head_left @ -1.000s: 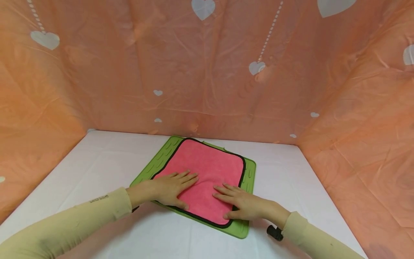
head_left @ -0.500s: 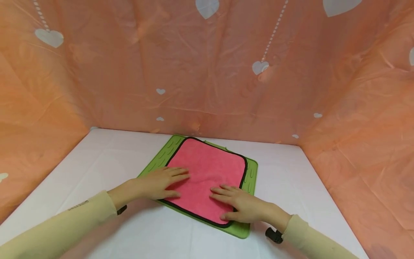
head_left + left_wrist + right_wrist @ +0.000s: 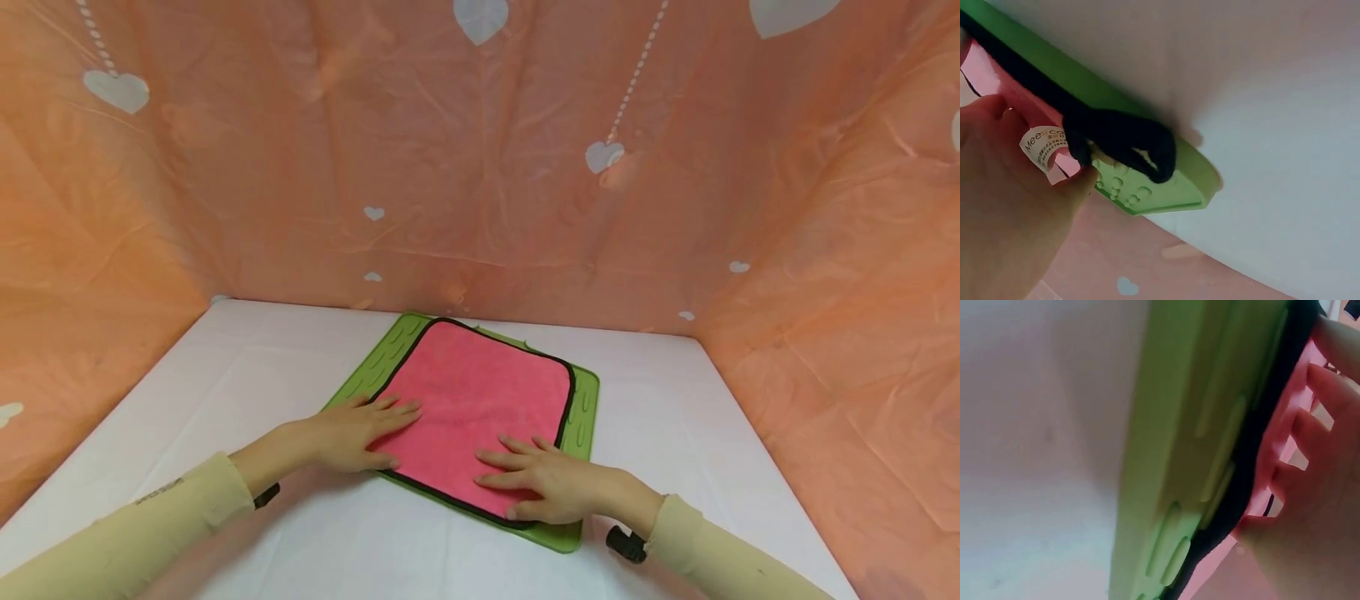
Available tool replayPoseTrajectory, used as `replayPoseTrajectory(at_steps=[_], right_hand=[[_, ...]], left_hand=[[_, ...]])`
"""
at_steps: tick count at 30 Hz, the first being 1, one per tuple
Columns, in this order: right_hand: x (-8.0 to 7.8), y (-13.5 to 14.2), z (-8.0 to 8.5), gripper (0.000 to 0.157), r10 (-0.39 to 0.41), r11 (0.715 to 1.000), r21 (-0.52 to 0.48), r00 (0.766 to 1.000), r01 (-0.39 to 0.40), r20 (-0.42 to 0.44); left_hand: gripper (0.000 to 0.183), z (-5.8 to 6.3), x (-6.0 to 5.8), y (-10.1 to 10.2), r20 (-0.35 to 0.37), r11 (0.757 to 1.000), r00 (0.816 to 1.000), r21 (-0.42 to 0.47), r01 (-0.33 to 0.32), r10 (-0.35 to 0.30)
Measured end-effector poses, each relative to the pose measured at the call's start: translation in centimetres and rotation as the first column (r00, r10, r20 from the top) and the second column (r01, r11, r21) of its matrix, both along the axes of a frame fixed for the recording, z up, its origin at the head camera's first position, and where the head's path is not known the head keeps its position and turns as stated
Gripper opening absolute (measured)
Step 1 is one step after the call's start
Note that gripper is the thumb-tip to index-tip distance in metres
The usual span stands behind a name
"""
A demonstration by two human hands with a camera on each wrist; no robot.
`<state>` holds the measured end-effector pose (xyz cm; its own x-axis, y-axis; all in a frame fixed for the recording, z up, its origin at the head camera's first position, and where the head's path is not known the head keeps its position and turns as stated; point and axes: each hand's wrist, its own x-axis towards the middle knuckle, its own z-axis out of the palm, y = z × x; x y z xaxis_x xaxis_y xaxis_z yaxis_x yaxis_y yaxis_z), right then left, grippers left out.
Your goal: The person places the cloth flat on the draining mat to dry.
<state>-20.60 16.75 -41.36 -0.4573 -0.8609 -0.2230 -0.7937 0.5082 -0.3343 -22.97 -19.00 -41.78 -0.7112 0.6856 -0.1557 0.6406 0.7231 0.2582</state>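
Observation:
A pink cloth (image 3: 487, 379) with a black border lies flat over a green mat (image 3: 585, 417) whose margin has raised oval ridges. My left hand (image 3: 348, 435) rests on the cloth's left edge, fingers spread. My right hand (image 3: 555, 485) lies with parted fingers on the cloth's near right corner. In the left wrist view, a white printed label (image 3: 1044, 147) sits beside my left hand, near a folded bit of the black border (image 3: 1125, 140). The right wrist view shows the mat's ridged side (image 3: 1172, 506) next to my right hand. Most of the mat is hidden under the cloth.
Both lie on a white-covered table (image 3: 247, 367). An orange sheet (image 3: 480, 167) printed with white hearts hangs behind the table and along both sides. A black strap (image 3: 626, 543) is at my right wrist.
My left hand has slid left and towards me, from the cloth's middle to its left edge. My right hand has shifted slightly left. The wrinkle in the cloth between them has flattened.

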Motion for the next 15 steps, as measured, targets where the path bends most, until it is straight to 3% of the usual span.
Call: replayPoseTrajectory(at_steps=[9,15], right_hand=[[0.0,0.6,-0.6,0.056,-0.024,0.999,-0.041,0.998,0.026,0.054],[-0.6,1.3,-1.0,0.058,-0.119,0.976,-0.168,0.985,0.139,0.124]], left_hand=[[0.077,-0.8,0.8,-0.3,-0.012,1.000,1.000,0.014,-0.020,0.020],[0.079,-1.0,0.7,-1.4,-0.096,0.995,0.992,0.065,-0.072,0.078]])
